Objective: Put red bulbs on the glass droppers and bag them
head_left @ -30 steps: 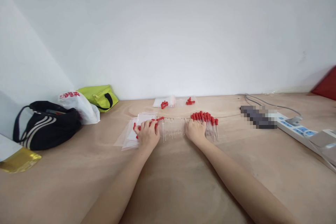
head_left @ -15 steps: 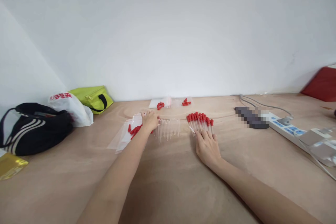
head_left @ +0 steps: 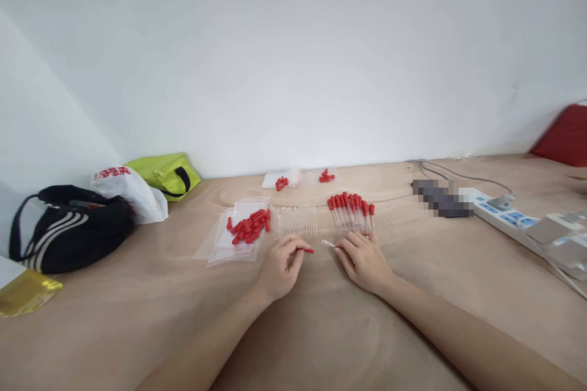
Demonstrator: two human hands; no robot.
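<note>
My left hand (head_left: 282,264) pinches a red rubber cap (head_left: 309,250), which points right. Facing it, my right hand (head_left: 362,258) is closed on a clear glass tube (head_left: 328,244) whose end points left; cap and tube are a short gap apart. Behind my left hand lies a row of clear tubes (head_left: 294,220) without caps. A pile of red caps (head_left: 250,227) rests on clear plastic bags (head_left: 224,252) at the left. Fanned out beyond my right hand are several red-capped tubes (head_left: 351,204).
Near the wall are two small groups of red caps (head_left: 281,183) (head_left: 326,176) on bags. A black bag (head_left: 87,232), white bag (head_left: 137,195) and green bag (head_left: 169,176) stand left. A dark object (head_left: 440,198) and power strip (head_left: 498,214) with cables lie right.
My left hand has come back from the cap pile toward the middle with a red cap. My right hand has turned its tube leftward and sits slightly lower. The view has shifted slightly.
</note>
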